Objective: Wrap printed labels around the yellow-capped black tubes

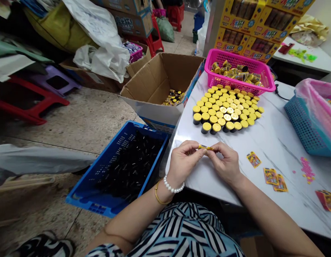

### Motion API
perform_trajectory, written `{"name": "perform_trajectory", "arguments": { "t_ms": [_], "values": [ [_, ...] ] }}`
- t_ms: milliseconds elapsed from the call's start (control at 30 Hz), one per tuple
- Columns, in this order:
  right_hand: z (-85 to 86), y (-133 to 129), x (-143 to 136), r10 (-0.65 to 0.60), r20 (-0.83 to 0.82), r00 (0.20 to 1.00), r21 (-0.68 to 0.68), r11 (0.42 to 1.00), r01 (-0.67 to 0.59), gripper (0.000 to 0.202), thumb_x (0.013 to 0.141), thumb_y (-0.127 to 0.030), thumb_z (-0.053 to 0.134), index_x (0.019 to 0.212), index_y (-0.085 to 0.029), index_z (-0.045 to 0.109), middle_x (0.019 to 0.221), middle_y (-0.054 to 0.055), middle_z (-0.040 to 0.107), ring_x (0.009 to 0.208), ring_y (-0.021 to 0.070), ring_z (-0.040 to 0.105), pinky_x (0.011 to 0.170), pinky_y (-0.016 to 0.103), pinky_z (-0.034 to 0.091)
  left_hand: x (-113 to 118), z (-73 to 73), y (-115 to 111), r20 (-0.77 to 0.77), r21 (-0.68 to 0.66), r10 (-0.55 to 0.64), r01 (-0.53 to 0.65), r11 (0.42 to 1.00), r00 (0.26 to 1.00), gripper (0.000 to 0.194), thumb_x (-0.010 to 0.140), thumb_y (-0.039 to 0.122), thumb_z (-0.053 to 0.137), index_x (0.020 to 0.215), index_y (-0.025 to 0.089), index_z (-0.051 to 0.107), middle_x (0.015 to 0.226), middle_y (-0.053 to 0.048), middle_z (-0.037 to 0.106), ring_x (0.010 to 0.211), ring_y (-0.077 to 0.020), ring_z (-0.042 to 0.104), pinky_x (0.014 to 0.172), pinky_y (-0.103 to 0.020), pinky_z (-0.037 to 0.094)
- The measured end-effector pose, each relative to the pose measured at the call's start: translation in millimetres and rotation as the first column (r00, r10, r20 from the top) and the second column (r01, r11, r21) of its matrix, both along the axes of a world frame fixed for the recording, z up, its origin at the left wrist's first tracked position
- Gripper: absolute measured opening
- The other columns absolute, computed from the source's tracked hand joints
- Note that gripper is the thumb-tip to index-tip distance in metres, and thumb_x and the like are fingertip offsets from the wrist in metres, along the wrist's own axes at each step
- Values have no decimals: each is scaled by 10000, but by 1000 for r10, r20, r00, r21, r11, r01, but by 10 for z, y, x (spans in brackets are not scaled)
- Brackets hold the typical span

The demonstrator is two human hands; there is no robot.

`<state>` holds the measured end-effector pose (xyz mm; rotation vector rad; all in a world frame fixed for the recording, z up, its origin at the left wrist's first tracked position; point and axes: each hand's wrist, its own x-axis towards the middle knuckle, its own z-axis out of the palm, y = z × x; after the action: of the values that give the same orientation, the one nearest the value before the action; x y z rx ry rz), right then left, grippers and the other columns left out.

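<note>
My left hand [185, 160] and my right hand [223, 160] meet over the near edge of the white table. Both pinch a small yellow printed card [204, 147] between thumbs and fingers. It shows as a narrow strip, bent or seen nearly edge-on; fingers cover its ends. Beyond them, many small black tubs with yellow lids [223, 110] stand upright in a close group. Right of my right hand lie loose printed cards [253, 159], with two overlapping cards [270, 176] nearer me. A stack of cards [326, 200] is at the far right.
A pink basket [240, 84] of wrapped tubs stands behind the group. Left of the table are an open cardboard box [146, 80] and a blue crate [103, 210] of black tubs. Pink pieces [306, 170] lie near a teal basket [307, 125].
</note>
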<state>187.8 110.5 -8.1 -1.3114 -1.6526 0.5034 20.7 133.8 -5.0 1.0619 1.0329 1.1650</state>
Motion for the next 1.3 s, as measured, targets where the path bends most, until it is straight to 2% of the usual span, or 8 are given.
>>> {"name": "perform_trajectory", "arguments": {
  "t_ms": [200,300,400,533,800,900,1067,1300],
  "values": [
    [38,52,33,16,77,997,28,999,-18,128,947,-286,679,842,-214,681,739,-1,650,661,145,590,640,299,480,-22,19,21,-20,-59,1,-3,998,1000,218,802,357,822,834,148,769,640,-17,666,441,-59,462,410,-188,333],
    [78,154,137,-83,234,969,152,987,48,231,915,-344,715,1108,-217,709,968,67,672,842,201,630,763,351,540,-28,10,27,71,-150,-22,33,988,997,253,829,382,794,884,143,735,615,-14,686,376,-59,467,384,-186,320],
    [57,278,216,-294,497,816,261,948,182,440,921,-373,705,1333,-231,644,1136,120,627,1003,259,600,878,414,541,-51,2,37,157,-209,-65,97,973,985,293,798,376,824,945,137,738,711,-40,738,384,-56,502,388,-180,336],
    [-6,347,189,-369,633,680,300,927,225,346,941,-393,676,1244,-225,673,1108,114,631,976,259,578,866,399,530,-122,11,99,259,-278,-104,177,944,960,354,732,336,880,984,126,747,764,-46,747,406,-37,509,383,-153,319],
    [-46,364,98,-338,598,727,320,932,169,71,963,-258,593,932,-199,619,1074,139,655,978,276,576,863,410,501,-130,122,317,419,-375,-72,244,894,905,358,695,309,905,876,121,660,784,-25,714,383,4,434,326,-135,155],
    [-34,368,133,-333,566,754,295,936,193,86,957,-268,572,968,-193,612,997,138,635,953,288,556,851,428,489,-11,157,330,404,-348,-74,228,909,912,340,699,299,904,887,126,679,760,-8,699,383,0,449,327,-128,164],
    [-31,375,173,-260,611,748,279,955,104,161,976,-363,591,987,-207,629,1255,142,653,1010,292,550,872,429,466,96,108,324,355,-379,-127,267,886,926,310,696,282,908,866,122,705,724,2,676,414,-12,485,338,-114,226],
    [-31,390,159,-330,572,751,293,937,189,292,1014,-353,512,1186,-159,647,1044,140,648,939,283,536,818,420,463,103,87,319,333,-376,-106,235,896,937,351,657,274,923,869,99,704,669,17,646,372,7,409,329,-109,206]
  ]
}}
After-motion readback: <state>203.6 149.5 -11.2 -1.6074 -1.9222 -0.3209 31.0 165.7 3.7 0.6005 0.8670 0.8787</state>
